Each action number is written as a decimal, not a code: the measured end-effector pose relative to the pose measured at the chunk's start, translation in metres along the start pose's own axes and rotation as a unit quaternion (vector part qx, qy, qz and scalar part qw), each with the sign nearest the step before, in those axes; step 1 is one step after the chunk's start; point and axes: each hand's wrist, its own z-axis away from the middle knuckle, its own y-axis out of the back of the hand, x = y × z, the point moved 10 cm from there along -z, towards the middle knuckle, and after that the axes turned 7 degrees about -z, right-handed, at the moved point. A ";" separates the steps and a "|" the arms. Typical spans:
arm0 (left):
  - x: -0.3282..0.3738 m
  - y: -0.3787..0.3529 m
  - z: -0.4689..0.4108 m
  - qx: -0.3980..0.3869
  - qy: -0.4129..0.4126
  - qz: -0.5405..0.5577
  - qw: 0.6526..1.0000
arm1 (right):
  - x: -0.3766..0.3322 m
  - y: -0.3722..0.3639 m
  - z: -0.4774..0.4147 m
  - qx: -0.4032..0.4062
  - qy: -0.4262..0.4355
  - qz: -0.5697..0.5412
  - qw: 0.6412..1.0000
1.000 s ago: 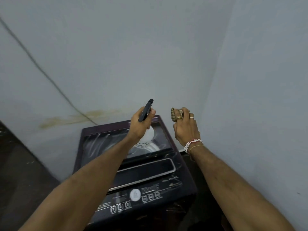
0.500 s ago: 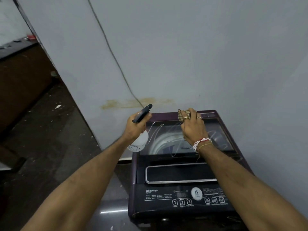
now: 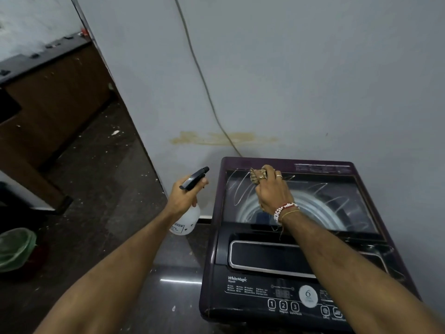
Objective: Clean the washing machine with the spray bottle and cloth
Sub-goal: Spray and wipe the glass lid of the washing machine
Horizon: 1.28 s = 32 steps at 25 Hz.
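A dark purple top-loading washing machine (image 3: pixel 218 249) stands against the wall at the lower right, its glass lid streaked with white smears. My right hand (image 3: pixel 273 191) presses a bunched brownish cloth (image 3: pixel 255 175) onto the far left part of the glass lid. My left hand (image 3: pixel 183 201) holds a white spray bottle (image 3: pixel 187 219) with a black trigger head, in the air just left of the machine, apart from it.
A grey cable (image 3: pixel 204 83) runs down the pale wall to behind the machine. A green tub (image 3: pixel 14 247) sits on the dark floor at the left. A brown cabinet (image 3: pixel 55 92) stands at the far left. The right wall is close beside the machine.
The view swung left and down, so the machine now sits at the right. My right hand came down with the cloth onto the glass lid. The spray bottle moved off to the machine's left.
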 end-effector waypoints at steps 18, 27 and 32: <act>-0.100 -0.014 -0.022 -0.061 0.028 0.011 0.998 | -0.021 -0.116 0.009 -0.138 -0.040 0.012 0.990; -0.112 -0.012 -0.026 -0.033 0.060 -0.001 0.998 | -0.024 -0.112 0.012 -0.116 -0.032 0.004 0.993; -0.108 -0.013 -0.030 -0.044 0.058 -0.043 0.996 | -0.035 -0.116 0.019 -0.123 0.057 0.010 0.991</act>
